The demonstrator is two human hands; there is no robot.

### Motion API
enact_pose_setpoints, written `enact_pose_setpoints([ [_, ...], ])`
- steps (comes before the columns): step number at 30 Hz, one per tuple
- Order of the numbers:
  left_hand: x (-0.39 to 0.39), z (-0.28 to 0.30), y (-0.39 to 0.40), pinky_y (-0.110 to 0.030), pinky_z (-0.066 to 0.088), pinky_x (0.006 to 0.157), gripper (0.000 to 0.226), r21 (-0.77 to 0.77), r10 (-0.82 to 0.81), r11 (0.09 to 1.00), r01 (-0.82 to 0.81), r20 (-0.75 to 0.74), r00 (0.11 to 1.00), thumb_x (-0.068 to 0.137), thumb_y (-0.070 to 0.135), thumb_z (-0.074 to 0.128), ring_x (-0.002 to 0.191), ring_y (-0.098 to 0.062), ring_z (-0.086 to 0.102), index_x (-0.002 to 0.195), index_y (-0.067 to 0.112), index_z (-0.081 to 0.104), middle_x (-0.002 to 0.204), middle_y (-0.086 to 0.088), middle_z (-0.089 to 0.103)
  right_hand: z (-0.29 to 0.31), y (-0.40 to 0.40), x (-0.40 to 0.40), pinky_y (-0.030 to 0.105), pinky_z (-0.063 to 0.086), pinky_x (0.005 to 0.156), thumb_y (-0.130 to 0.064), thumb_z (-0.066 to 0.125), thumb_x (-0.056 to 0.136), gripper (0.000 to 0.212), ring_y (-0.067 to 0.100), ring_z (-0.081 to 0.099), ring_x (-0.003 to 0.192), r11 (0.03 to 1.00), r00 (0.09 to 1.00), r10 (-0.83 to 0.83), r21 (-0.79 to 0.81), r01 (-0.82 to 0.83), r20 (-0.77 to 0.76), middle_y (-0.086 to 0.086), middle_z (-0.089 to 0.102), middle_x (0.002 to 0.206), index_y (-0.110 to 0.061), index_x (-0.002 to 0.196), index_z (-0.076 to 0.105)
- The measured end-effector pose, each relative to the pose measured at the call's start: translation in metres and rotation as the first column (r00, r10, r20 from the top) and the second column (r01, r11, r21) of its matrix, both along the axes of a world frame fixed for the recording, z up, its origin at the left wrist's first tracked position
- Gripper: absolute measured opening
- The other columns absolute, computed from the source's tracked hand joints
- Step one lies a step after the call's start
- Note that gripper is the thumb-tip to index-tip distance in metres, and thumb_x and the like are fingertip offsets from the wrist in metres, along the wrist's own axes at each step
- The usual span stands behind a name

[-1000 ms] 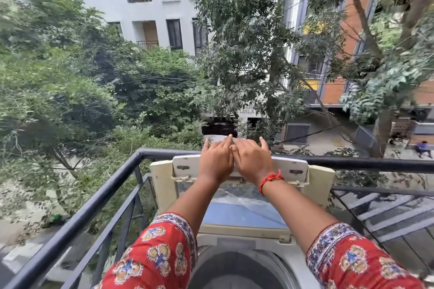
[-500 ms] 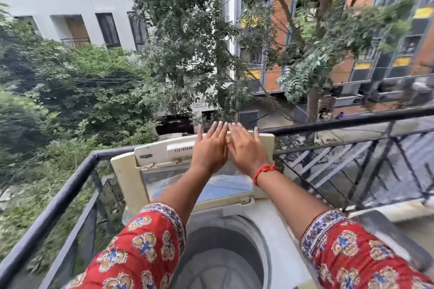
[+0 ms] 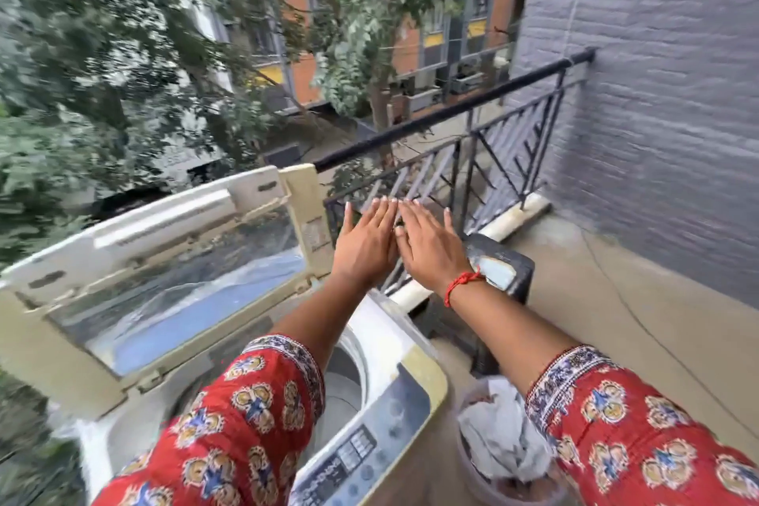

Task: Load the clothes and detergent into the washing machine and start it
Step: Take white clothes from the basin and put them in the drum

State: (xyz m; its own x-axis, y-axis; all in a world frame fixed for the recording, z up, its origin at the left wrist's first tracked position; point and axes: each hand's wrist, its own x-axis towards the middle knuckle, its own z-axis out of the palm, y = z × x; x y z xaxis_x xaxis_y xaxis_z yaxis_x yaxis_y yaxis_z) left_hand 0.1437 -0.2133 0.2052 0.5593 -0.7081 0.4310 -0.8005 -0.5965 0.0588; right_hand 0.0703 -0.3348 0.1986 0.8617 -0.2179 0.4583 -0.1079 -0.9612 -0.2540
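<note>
A top-loading washing machine (image 3: 386, 345) stands on a balcony, its cream lid (image 3: 164, 259) with a clear window folded up and open. The drum opening (image 3: 341, 386) shows below my left arm, and the control panel (image 3: 369, 448) runs along the near right edge. A tub with pale crumpled clothes (image 3: 501, 435) sits on the floor right of the machine. My left hand (image 3: 365, 242) and my right hand (image 3: 431, 246) are held flat side by side, palms down, fingers stretched, in the air to the right of the lid. Neither holds anything. A red thread circles my right wrist.
A black metal railing (image 3: 451, 111) runs behind the machine and ends at a grey brick wall (image 3: 657, 94) on the right. A dark stool (image 3: 501, 263) stands beyond my right hand. The concrete balcony floor (image 3: 616, 320) stretches to the right. Trees and buildings lie beyond.
The view has swung to the right, so the machine now sits left and the wall, stool and clothes tub have come into sight. My hands stay flat together and have left the lid.
</note>
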Motion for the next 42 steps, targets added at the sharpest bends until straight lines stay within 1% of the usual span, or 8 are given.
enact_pose_setpoints([
  [5, -0.039, -0.032, -0.062, -0.05, 0.003, 0.118, 0.057, 0.076, -0.11, 0.991, 0.114, -0.06, 0.992, 0.096, 0.036, 0.027, 0.145, -0.017, 0.026, 0.149, 0.014, 0.031, 0.155, -0.002, 0.034, -0.027, -0.055, -0.057, 0.056, 0.024, 0.114, -0.038, 0.026, 0.097, 0.054, 0.017, 0.036, 0.139, 0.994, 0.991, -0.105, -0.003, 0.105, -0.08, 0.005, 0.043, 0.149, -0.013, 0.144, 0.038],
  [11, -0.085, -0.079, -0.127, -0.05, 0.0, 0.12, 0.066, 0.244, -0.187, 0.945, 0.22, -0.152, 0.971, 0.094, 0.046, 0.01, 0.148, -0.017, 0.014, 0.151, 0.015, 0.021, 0.159, -0.002, 0.023, -0.076, -0.119, -0.119, 0.055, 0.031, 0.11, -0.041, 0.024, 0.096, 0.055, 0.018, 0.042, 0.136, 0.982, 0.959, -0.181, 0.009, 0.187, -0.217, 0.005, 0.048, 0.145, -0.015, 0.14, 0.045],
  [20, -0.144, -0.166, -0.195, -0.053, -0.004, 0.119, 0.069, 0.434, -0.25, 0.822, 0.369, -0.307, 0.918, 0.096, 0.049, 0.023, 0.149, -0.016, -0.002, 0.153, 0.015, 0.003, 0.162, -0.001, 0.001, -0.167, -0.186, -0.187, 0.06, 0.043, 0.098, -0.039, 0.032, 0.089, 0.056, 0.02, 0.049, 0.131, 0.954, 0.849, -0.268, -0.003, 0.299, -0.456, 0.005, 0.051, 0.143, -0.015, 0.136, 0.05],
  [24, -0.152, -0.202, -0.215, -0.054, -0.002, 0.118, 0.085, 0.481, -0.262, 0.775, 0.411, -0.348, 0.9, 0.086, 0.063, 0.028, 0.149, -0.019, 0.005, 0.153, 0.014, 0.006, 0.162, -0.003, 0.007, -0.2, -0.204, -0.202, 0.063, 0.035, 0.103, -0.044, 0.052, 0.086, 0.068, 0.023, 0.03, 0.143, 0.954, 0.767, -0.228, 0.019, 0.299, -0.6, 0.005, 0.03, 0.156, -0.017, 0.146, 0.034],
  [28, -0.158, -0.237, -0.226, -0.053, -0.013, 0.115, 0.106, 0.533, -0.233, 0.738, 0.414, -0.375, 0.897, 0.082, 0.07, 0.045, 0.146, -0.018, -0.019, 0.151, 0.016, -0.013, 0.159, -0.001, -0.018, -0.229, -0.214, -0.208, 0.065, 0.013, 0.111, -0.058, 0.058, 0.081, 0.091, 0.023, -0.003, 0.149, 0.952, 0.664, -0.2, 0.018, 0.306, -0.721, -0.004, -0.001, 0.162, -0.029, 0.151, 0.008],
  [30, -0.158, -0.258, -0.234, -0.053, -0.014, 0.114, 0.116, 0.571, -0.201, 0.719, 0.398, -0.378, 0.904, 0.078, 0.071, 0.052, 0.141, -0.018, -0.027, 0.15, 0.014, -0.019, 0.154, -0.001, -0.028, -0.249, -0.219, -0.206, 0.067, 0.012, 0.11, -0.061, 0.063, 0.076, 0.097, 0.025, -0.007, 0.148, 0.943, 0.625, -0.181, 0.048, 0.33, -0.759, -0.005, -0.006, 0.161, -0.033, 0.15, 0.007],
  [37, -0.153, -0.371, -0.258, -0.056, -0.021, 0.109, 0.133, 0.659, -0.102, 0.641, 0.392, -0.433, 0.895, 0.067, 0.076, 0.06, 0.144, -0.03, -0.025, 0.144, 0.017, -0.032, 0.151, -0.005, -0.037, -0.353, -0.239, -0.197, 0.069, 0.019, 0.106, -0.062, 0.074, 0.061, 0.111, 0.03, -0.012, 0.146, 0.909, 0.535, -0.153, 0.094, 0.406, -0.831, -0.008, -0.013, 0.158, -0.043, 0.145, 0.004],
  [42, -0.149, -0.469, -0.273, -0.066, -0.015, 0.107, 0.136, 0.657, 0.032, 0.649, 0.384, -0.528, 0.849, 0.06, 0.082, 0.06, 0.132, -0.032, -0.042, 0.131, 0.035, -0.046, 0.151, 0.002, -0.038, -0.45, -0.253, -0.19, 0.068, 0.02, 0.106, -0.061, 0.07, 0.059, 0.112, 0.033, -0.019, 0.144, 0.897, 0.509, -0.138, 0.111, 0.429, -0.85, -0.008, -0.024, 0.155, -0.046, 0.146, 0.001],
])
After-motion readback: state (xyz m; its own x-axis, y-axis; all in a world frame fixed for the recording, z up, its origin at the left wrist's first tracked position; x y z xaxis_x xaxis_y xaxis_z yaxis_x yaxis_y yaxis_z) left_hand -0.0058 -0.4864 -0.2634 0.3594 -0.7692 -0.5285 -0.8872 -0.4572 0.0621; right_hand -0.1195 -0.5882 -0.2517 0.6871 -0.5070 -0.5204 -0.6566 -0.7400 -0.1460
